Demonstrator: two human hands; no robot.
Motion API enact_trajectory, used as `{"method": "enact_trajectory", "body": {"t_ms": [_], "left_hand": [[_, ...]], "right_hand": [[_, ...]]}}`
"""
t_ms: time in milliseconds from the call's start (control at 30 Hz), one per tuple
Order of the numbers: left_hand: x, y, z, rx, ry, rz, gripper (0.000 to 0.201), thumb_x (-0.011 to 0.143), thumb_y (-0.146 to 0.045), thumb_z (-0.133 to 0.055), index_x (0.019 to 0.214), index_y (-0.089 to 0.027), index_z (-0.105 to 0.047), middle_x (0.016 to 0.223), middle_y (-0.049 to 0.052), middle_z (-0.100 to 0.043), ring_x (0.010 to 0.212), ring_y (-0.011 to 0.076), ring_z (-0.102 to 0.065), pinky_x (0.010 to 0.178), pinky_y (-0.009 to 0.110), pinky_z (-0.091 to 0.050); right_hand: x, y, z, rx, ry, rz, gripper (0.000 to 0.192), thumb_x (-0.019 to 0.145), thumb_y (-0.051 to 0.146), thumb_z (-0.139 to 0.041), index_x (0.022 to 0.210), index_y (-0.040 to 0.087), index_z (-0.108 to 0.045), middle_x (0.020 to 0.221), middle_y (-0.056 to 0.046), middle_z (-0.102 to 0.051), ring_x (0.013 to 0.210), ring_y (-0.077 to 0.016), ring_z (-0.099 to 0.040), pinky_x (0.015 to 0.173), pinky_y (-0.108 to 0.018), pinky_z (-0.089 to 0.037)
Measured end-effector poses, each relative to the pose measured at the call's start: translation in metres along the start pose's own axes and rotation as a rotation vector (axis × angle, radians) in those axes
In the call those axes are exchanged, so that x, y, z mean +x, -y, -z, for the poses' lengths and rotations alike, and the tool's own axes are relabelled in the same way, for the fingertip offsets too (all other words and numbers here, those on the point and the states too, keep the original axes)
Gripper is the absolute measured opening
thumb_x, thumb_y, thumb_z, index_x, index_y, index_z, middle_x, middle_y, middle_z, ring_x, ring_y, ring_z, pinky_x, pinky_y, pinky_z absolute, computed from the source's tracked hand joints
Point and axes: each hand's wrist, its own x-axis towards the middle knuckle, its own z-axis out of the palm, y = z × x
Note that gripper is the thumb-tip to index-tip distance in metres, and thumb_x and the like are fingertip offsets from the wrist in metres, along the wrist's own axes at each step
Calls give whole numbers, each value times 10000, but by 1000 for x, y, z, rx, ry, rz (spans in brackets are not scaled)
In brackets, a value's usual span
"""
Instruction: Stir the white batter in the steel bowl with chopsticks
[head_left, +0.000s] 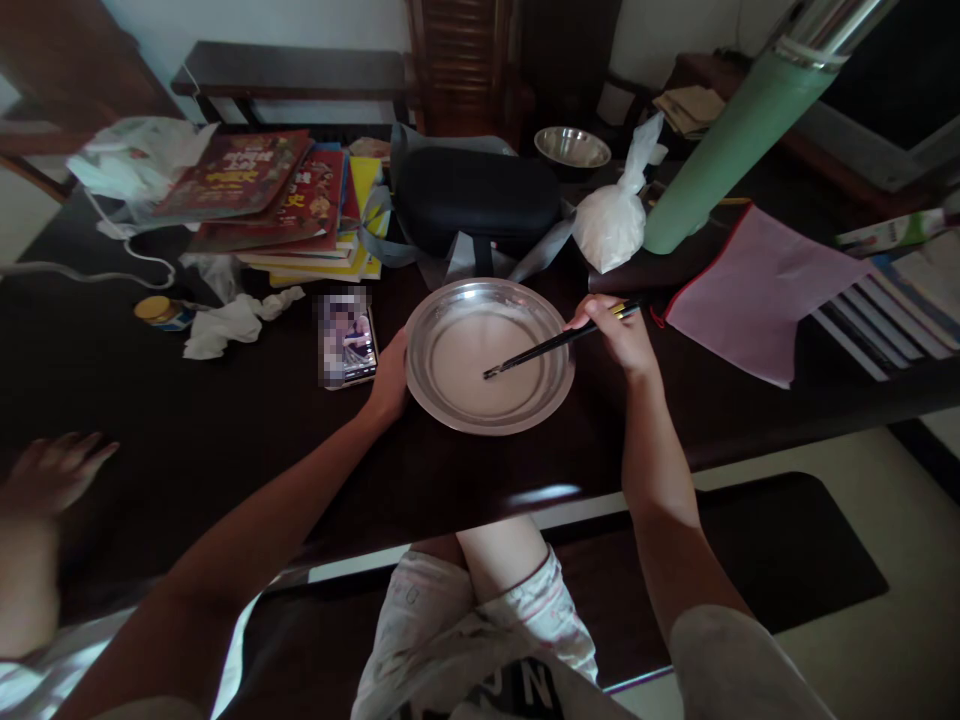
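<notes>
At the dark table [442,475], the right hand [621,335] pinched black chopsticks [551,345] aslant over a metal bowl [491,424], tips leftward and slightly toward the sitter; the left hand [390,375] (fingers hidden from me) touched the bowl.

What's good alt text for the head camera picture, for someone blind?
A person's right hand holds dark chopsticks slanting into a metal bowl of pale, cloudy contents, the left hand against its side. The bowl stands on a dark table, with a phone to its left and a black case behind; another person's hand shows at far left.
</notes>
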Motion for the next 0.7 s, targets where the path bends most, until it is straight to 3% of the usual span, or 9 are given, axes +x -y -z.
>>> {"method": "enact_trajectory", "body": {"t_ms": [67,167,267,333,400,500,600,700], "left_hand": [[-3,-8,1,10,-41,34,285,1035,-484,-514,969,-248,-660,1076,86,-745,1092,293,-662,1052,441,-530],[-7,-24,5,107,-148,86,253,1069,-407,-450,983,-240,-619,948,55,-699,948,244,-655,939,392,-556],[-9,-43,11,322,-93,85,168,1035,-283,-468,930,-238,-592,871,35,-689,888,226,-661,870,370,-533],[-10,-54,15,472,-60,88,181,1033,-266,-456,919,-239,-595,835,38,-689,871,238,-680,912,399,-519],[-11,-64,17,654,-46,62,196,1029,-244,-444,955,-226,-625,977,84,-749,1007,281,-714,1061,487,-467],[-13,-74,17,829,2,46,251,1045,-233,-404,1003,-209,-649,1152,155,-762,1186,357,-693,1145,594,-404],[-13,-75,17,877,15,91,268,1060,-262,-395,1042,-209,-657,1176,177,-741,1207,385,-690,1143,626,-418],[-8,-67,18,819,49,109,285,1054,-268,-367,1039,-203,-644,1182,192,-715,1193,393,-692,1126,633,-453]], "right_hand": [[1,1,-2,-32,64,-1,530,818,791,-742,650,289,-754,685,0,-774,740,-224,-779,829,-416,-628],[2,0,-3,-51,22,11,522,807,789,-755,685,282,-780,696,3,-788,752,-213,-780,837,-392,-620],[1,-2,0,-2,-65,7,503,826,744,-775,647,274,-762,644,15,-758,694,-196,-763,809,-370,-608],[1,-3,0,18,-38,-1,490,823,727,-790,637,275,-755,641,17,-753,686,-196,-760,790,-365,-605],[0,-3,-1,20,4,-4,489,820,734,-788,648,277,-763,652,13,-757,695,-200,-763,780,-366,-604],[-1,-2,0,-8,-3,-4,496,802,753,-791,653,281,-767,656,10,-757,718,-211,-771,793,-379,-613],[-2,0,3,-2,-65,-2,508,800,753,-791,622,279,-740,630,12,-733,688,-210,-756,784,-386,-619],[-3,2,0,-14,66,-14,506,820,742,-780,644,269,-767,647,-3,-744,684,-209,-757,752,-376,-611]]}}
